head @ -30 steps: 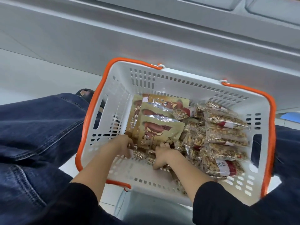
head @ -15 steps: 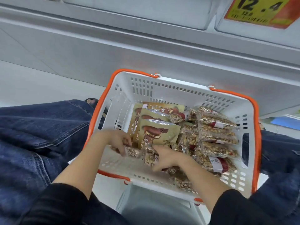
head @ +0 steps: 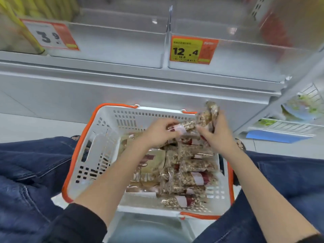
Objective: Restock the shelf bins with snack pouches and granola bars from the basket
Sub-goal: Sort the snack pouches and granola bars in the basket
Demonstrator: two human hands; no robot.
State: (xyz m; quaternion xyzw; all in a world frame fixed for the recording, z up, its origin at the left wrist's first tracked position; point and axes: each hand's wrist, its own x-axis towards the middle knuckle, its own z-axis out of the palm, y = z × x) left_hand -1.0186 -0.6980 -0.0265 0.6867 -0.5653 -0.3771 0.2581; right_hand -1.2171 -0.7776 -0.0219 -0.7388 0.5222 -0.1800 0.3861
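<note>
A white basket (head: 105,137) with orange handles sits on the floor between my knees. It holds beige snack pouches (head: 149,165) on the left and several clear-wrapped granola bars (head: 196,179) on the right. My left hand (head: 157,132) pinches one granola bar (head: 184,128) above the basket's far side. My right hand (head: 217,132) grips a bundle of granola bars (head: 208,114) raised above the far rim. Two clear shelf bins stand above: the left bin (head: 114,48) and the right bin (head: 245,57) with a 12.4 price tag (head: 192,50).
A 3.9 price tag (head: 50,35) hangs on the far-left bin holding yellow packs (head: 15,23). A grey shelf base (head: 122,88) runs behind the basket. Wire racks (head: 289,123) with goods stand at right. My jeans-clad legs flank the basket.
Both hands have risen out of the basket's near end holding granola bars and now hover over its far rim. The view has tilted up, revealing the shelf bins.
</note>
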